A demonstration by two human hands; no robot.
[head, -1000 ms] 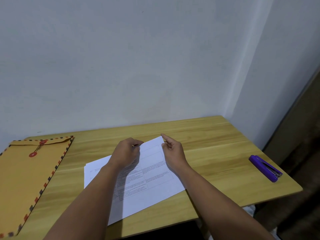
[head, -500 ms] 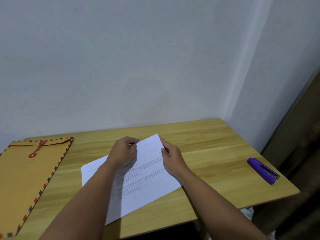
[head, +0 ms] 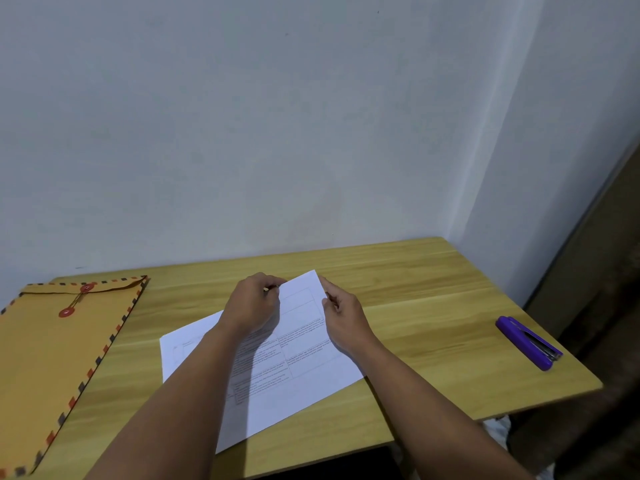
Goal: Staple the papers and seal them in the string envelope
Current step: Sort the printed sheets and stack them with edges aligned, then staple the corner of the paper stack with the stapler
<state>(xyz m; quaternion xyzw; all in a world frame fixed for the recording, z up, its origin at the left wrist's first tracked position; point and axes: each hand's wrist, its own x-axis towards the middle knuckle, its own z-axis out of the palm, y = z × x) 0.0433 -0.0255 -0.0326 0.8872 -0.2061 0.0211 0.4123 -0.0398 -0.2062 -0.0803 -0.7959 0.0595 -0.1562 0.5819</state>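
White printed papers [head: 298, 362] lie slanted in the middle of the wooden table [head: 415, 289]. My left hand [head: 251, 304] pinches the papers' far edge on the left, and my right hand [head: 341, 315] grips the far right edge. The far corner is raised a little between them. A brown string envelope [head: 52, 358] with a striped border and two red buttons lies flat at the left, its flap tied. A purple stapler [head: 528, 342] rests near the table's right edge, well away from both hands.
A pale wall runs right behind the table, with a corner at the far right. The table's near edge and right edge drop off to a dark floor.
Both hands have closed onto the far end of the papers and lifted the far corner slightly. Envelope and stapler have not moved on the table.
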